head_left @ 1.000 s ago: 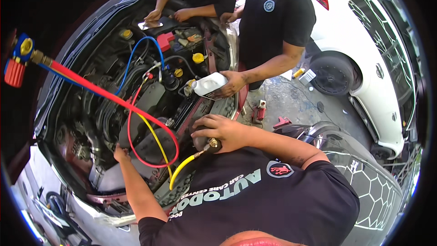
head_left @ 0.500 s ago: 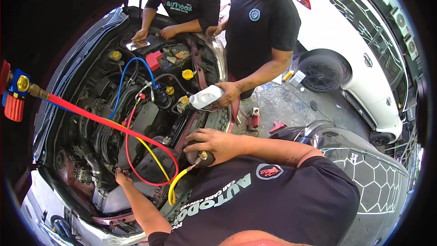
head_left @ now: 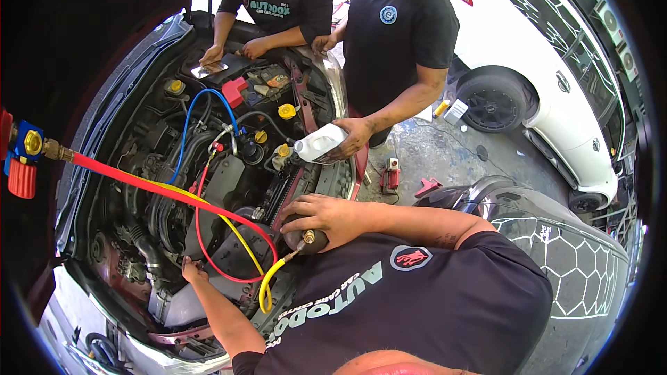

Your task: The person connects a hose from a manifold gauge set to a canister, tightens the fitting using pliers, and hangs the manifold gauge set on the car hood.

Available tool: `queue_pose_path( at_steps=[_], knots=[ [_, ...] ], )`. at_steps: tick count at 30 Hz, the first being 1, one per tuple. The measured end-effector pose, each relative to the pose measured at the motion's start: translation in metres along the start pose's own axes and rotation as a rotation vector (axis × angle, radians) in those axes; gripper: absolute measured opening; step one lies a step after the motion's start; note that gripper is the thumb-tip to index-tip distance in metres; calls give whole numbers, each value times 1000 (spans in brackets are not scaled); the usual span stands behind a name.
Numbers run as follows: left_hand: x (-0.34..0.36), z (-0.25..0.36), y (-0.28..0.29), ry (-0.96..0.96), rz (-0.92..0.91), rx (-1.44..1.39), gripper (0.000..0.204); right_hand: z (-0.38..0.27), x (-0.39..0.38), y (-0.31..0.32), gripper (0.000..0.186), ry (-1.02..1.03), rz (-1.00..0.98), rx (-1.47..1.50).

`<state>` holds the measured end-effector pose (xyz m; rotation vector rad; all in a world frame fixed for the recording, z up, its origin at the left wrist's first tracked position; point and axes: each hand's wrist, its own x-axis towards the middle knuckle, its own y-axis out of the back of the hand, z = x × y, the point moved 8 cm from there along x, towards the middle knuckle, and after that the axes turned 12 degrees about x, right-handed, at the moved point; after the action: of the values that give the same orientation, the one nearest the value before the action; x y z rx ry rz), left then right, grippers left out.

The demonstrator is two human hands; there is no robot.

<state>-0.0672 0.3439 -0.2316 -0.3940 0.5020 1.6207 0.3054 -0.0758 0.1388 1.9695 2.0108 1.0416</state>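
Observation:
My right hand (head_left: pixel 332 215) is wrapped round a dark, rounded canister (head_left: pixel 319 242) against my shirt. A brass fitting (head_left: pixel 309 236) on it joins a yellow hose (head_left: pixel 266 290). Down at the engine cover (head_left: pixel 229 267), my left hand (head_left: pixel 194 270) has its fingers curled at a dark part; what they grip is hidden. A red hose (head_left: pixel 156 185) loops above the engine between my hands, coming from a blue valve block (head_left: pixel 29 142) with a red knob at the far left. A blue hose (head_left: pixel 186 128) arches over the engine bay.
Across the bay, a co-worker's hand (head_left: pixel 356 137) holds a white bottle (head_left: pixel 318 144) by the front edge. Another co-worker leans in with a phone-like slab (head_left: pixel 209 69). A dark car (head_left: pixel 535 236) stands behind me and a white car (head_left: pixel 514 35) beyond. A red tool (head_left: pixel 390 177) sits on the floor.
The view has shifted slightly. The co-worker's white bottle has tipped a little and moved slightly right. Both my hands keep nearly the same place and grip.

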Motion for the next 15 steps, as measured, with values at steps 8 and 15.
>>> queue_pose_path(
  at_steps=[8,15],
  knots=[
    [0,0,-4,34,11,-4,17,3,-3,-1,73,-9,39,7],
    [4,0,5,30,35,-10,20,5,-2,-3,75,-24,35,11]
  ],
)
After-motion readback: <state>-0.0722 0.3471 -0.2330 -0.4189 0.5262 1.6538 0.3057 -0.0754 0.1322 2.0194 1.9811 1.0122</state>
